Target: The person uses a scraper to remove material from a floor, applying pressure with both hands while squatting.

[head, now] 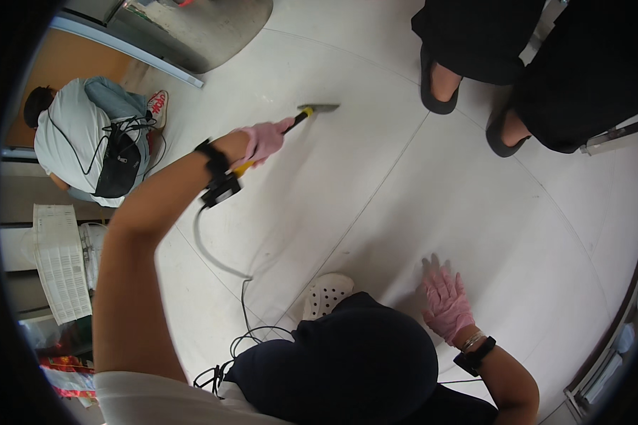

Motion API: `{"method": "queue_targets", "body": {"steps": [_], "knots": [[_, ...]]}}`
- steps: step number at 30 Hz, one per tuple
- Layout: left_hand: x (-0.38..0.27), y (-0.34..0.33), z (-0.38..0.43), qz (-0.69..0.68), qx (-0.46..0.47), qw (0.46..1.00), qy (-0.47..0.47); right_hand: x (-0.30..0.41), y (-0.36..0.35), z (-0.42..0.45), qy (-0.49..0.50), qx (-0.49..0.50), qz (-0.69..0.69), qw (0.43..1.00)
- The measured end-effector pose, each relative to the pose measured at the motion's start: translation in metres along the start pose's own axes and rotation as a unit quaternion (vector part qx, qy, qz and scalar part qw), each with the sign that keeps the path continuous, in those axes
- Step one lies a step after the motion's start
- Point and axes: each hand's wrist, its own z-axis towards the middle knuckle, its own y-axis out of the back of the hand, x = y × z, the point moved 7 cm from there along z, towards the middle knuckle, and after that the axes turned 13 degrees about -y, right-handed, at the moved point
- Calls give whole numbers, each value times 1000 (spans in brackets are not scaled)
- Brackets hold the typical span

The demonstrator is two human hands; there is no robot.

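Observation:
My left hand (265, 141), in a pink glove, grips a floor scraper (299, 121) by its black and yellow handle. The scraper's flat metal blade (321, 108) is at the pale tiled floor (351, 175), far ahead of me. A black device strapped to my left wrist (219, 178) trails a cable. My right hand (446, 304), gloved in pink too, holds nothing. Its fingers are spread, palm down, at the floor on my right; whether it bears weight I cannot tell. My dark-clad knee (351, 361) and a white perforated clog (327, 293) lie between my arms.
Another person's feet in black slippers (440, 87) stand at the upper right. A second person (80, 133) crouches at the left, near a white plastic basket (64, 263). A rounded column base (218, 32) stands at the top. Loose black cable (244, 340) lies beside my leg.

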Motion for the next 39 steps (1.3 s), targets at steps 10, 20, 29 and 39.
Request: {"method": "queue_targets", "body": {"steps": [10,20,29,39], "knots": [[-22,13,-39,14,-5,1000,15,50,41,62,27,-18,0,999],[-65,-4,-60,129,98,987,13,45,23,61,-46,18,-65,997],[-81,-22,-55,161,151,975,21,42,11,59,-77,10,-59,995],[-27,-66,-20,-17,-5,982,-189,40,15,60,-82,39,-42,995]]}}
